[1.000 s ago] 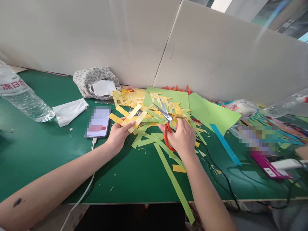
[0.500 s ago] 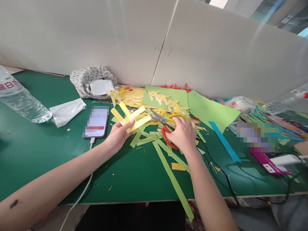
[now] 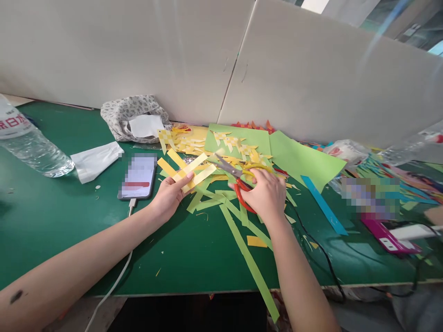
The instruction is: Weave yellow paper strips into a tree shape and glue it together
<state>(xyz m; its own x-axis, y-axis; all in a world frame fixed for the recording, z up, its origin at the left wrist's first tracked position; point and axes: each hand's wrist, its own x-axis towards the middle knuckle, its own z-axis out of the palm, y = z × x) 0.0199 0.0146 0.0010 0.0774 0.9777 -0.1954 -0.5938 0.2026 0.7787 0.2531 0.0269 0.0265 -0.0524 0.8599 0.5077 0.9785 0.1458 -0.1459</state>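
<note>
While the left hand (image 3: pixel 169 196) is clamping some crossed yellow paper strips (image 3: pixel 185 174) between thumb and fingers, those strips are fanning out above the green table (image 3: pixel 200 253). The right hand (image 3: pixel 268 191) is gripping the scissors (image 3: pixel 236 172), its fingers closed around their handles, and the blades are pointing toward the strips' pale ends; whether the tips are touching them, I cannot tell. Below and between the hands, green strips (image 3: pixel 251 260) are lying in a tangle, a long one running over the table's near edge. Farther back, checkered woven pieces (image 3: pixel 226 140) are resting on a light green sheet (image 3: pixel 258 135). Just left of the left hand, a phone (image 3: pixel 140 184) is lying with a white cable (image 3: pixel 121 276) plugged in. Beyond the right hand, a blue strip (image 3: pixel 323 205) is lying slantwise, while a patterned pouch (image 3: pixel 116 117) is sitting by the wall (image 3: pixel 121 50).
</note>
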